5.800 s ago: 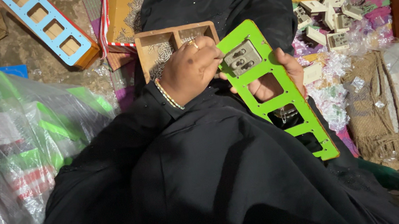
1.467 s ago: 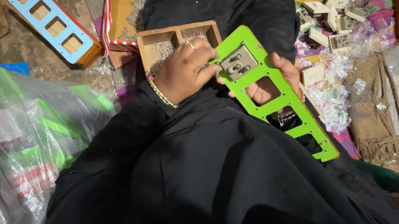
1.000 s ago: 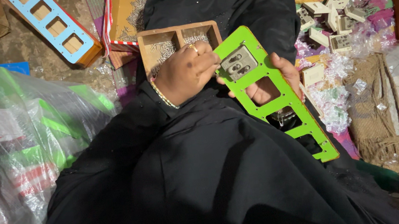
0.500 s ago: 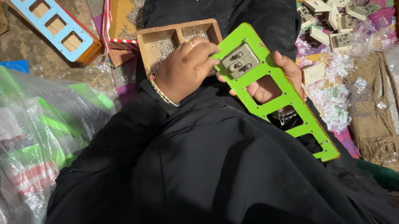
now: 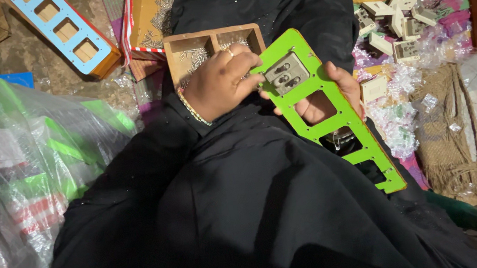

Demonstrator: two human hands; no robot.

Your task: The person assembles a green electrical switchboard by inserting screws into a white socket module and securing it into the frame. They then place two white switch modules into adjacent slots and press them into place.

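A: Wooden tray (image 5: 177, 45)?
B: Two compartments, small screws inside. Left hand (image 5: 220, 82) over it, fingers pinched together at the green plate (image 5: 334, 116).
A: Right hand (image 5: 323, 103)?
B: Under the plate, fingers clamped, on the lap.

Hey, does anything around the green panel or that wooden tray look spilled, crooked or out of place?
Nothing is plainly damaged. The grey socket insert sits tilted in the top opening of the long green cut-out panel, not square with it. Small metal screws lie loose in the two-compartment wooden tray and on the orange cardboard sheet behind it, and white socket parts are heaped unevenly.
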